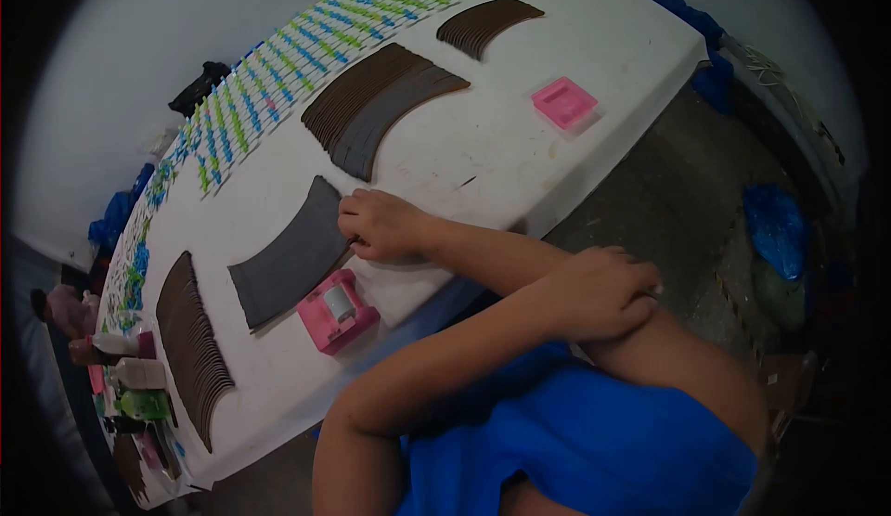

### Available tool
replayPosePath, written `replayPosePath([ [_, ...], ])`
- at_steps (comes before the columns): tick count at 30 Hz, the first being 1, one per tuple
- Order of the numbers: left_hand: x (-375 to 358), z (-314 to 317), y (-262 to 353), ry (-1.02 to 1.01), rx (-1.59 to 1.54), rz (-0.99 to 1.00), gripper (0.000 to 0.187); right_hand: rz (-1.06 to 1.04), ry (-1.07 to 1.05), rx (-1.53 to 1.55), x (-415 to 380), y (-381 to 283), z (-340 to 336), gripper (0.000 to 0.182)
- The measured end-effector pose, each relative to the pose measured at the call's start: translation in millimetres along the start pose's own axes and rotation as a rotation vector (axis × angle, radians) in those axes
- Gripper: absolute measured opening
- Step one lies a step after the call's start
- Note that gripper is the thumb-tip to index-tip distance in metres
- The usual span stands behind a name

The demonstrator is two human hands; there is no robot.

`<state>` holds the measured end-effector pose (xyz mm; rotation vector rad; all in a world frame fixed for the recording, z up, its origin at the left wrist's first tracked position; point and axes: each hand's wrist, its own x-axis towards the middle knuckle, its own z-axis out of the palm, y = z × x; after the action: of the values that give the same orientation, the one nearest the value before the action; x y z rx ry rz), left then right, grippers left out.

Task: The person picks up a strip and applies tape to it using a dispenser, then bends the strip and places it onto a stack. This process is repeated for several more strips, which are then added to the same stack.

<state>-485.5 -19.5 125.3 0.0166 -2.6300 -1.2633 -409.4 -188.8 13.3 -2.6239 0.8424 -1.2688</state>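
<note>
Pale walls (102, 135) stand behind a white-topped table (529, 163), whose far side carries rows of green and blue sticks (304, 52), too many to count. On it, between a ridged brown stack (193, 349) and a broader brown-and-grey stack (357, 98), lies a flat grey sheet (290, 254), the right hand (382, 225) at its right edge. That hand's grip is curled, fingers drawn close; a small dark bit (353, 240) shows at the fingertips, though I cannot tell whether it is pinched. The left hand (599, 291) rests across the right arm (510, 261), fingers bent; whether its grip has hold of anything, I cannot tell.

Good handling here, I judge, means a light touch at the very edge, since the sheet looks thin and apt to crease, and no weight from the left hand on the working arm.

Counted: one flat sheet; three stacks in plain view, the third being a small brown stack (487, 24) farther off; two pink boxes, a near box (323, 335) with one grey roller (340, 303) and a far box (542, 100). Bottles (139, 374) overlap too much to count.
</note>
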Motion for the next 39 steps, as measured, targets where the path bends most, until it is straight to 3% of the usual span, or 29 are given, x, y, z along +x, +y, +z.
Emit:
replayPosePath([
  [1, 2, 4, 7, 0.092, -0.122, 0.204, 0.028, -0.007, -0.009, 0.014, 0, 0, 1, 0.018],
  [4, 8, 7, 28, 0.078, -0.347, 0.337, 0.032, 0.010, -0.014, 0.045, -1, 0, 1, 0.018],
  [7, 10, 5, 38, 0.039, -0.317, 0.384, 0.038, 0.046, -0.042, 0.068, 0, 0, 0, 0.018],
  [13, 7, -10, 38, -0.107, -0.298, 0.218, 0.041, 0.036, -0.033, 0.041, 2, -4, -4, 0.019],
  [14, 7, -4, 34, -0.103, -0.298, 0.220, 0.041, 0.040, -0.045, 0.045, 2, -4, -5, 0.019],
  [16, 9, 7, 27, 0.097, -0.252, 0.444, 0.040, 0.042, -0.061, 0.049, 2, -3, -4, 0.019],
  [19, 10, 9, 26, -0.068, -0.308, 0.329, 0.036, 0.007, -0.016, 0.042, 3, -2, -1, 0.018],
  [26, 2, -1, 29, -0.076, -0.334, 0.267, 0.026, 0.020, -0.038, 0.058, 3, -2, -2, 0.019],
  [29, -18, -10, 22, 0.033, -0.303, 0.333, 0.023, 0.028, -0.045, 0.074, 4, -3, -4, 0.020],
  [31, -52, -28, 23, 0.091, -0.222, 0.184, 0.021, 0.029, -0.040, 0.081, 4, -3, -5, 0.020],
  [35, -137, -53, 18, 0.388, -0.058, 0.147, 0.023, 0.033, -0.057, 0.071, 3, -2, -5, 0.020],
  [37, -196, -73, 25, 0.504, 0.043, -0.028, 0.024, 0.023, -0.051, 0.060, 2, 1, -3, 0.020],
  [39, -257, -73, 25, 0.752, 0.117, -0.210, 0.024, -0.001, -0.053, 0.060, 2, 4, -2, 0.022],
])
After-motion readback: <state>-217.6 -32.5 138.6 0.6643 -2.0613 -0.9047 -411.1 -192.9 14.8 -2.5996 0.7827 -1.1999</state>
